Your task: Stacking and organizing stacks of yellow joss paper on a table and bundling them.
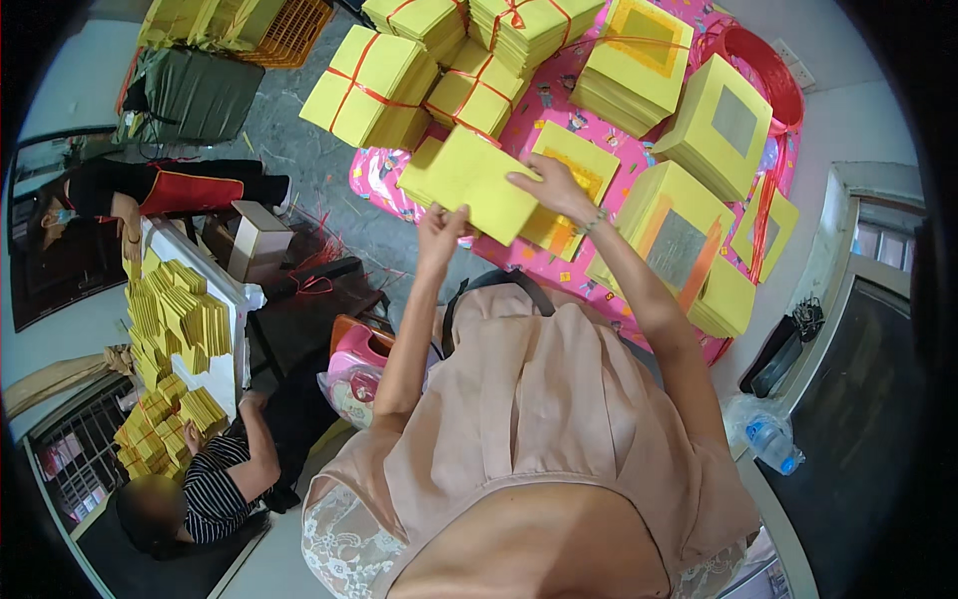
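Note:
Over the pink table, a flat rectangle of yellow paper point(477, 180) is held tilted between my two hands; whether it is one sheet or a thin pile I cannot tell. My left hand point(443, 232) pinches its near left corner between thumb and fingers. Along its right edge, my right hand point(555, 188) grips it, with a bracelet on that wrist. Another yellow stack point(417, 172) shows partly from under its left side. Just beyond my right hand lies a yellow stack with an orange-framed top point(579, 160), partly covered by the hand and the paper.
Yellow bundles tied with red string point(367, 88) stand at the table's far left. Tall yellow stacks point(714, 125) line the right, near a red basin point(763, 70). The pink patterned tablecloth point(544, 105) shows between stacks. Two people work at a white table point(225, 374) on the left.

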Demonstrator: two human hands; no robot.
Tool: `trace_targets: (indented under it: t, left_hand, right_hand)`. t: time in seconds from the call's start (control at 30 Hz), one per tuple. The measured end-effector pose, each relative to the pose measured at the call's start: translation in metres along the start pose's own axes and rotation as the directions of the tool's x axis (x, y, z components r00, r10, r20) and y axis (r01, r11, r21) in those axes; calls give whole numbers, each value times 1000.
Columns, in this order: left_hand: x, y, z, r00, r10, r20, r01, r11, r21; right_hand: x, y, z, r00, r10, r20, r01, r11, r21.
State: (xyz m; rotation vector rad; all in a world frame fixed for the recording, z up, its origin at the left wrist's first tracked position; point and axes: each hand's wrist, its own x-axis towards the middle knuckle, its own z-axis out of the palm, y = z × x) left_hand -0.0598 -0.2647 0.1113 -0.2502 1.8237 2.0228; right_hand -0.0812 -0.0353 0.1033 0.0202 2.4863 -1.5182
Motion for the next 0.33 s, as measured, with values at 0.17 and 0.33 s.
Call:
trace_targets:
  t: [0.17,0.33]
  left_hand:
    - [23,1,-30,989,-8,-147,14,999,41]
    - [37,-18,-39,963,68,-262,-42,994,103]
  right_hand:
    - [44,18,47,1000,-6,1,6,999,39]
    - [69,28,63,978,143,154,-139,990,-32]
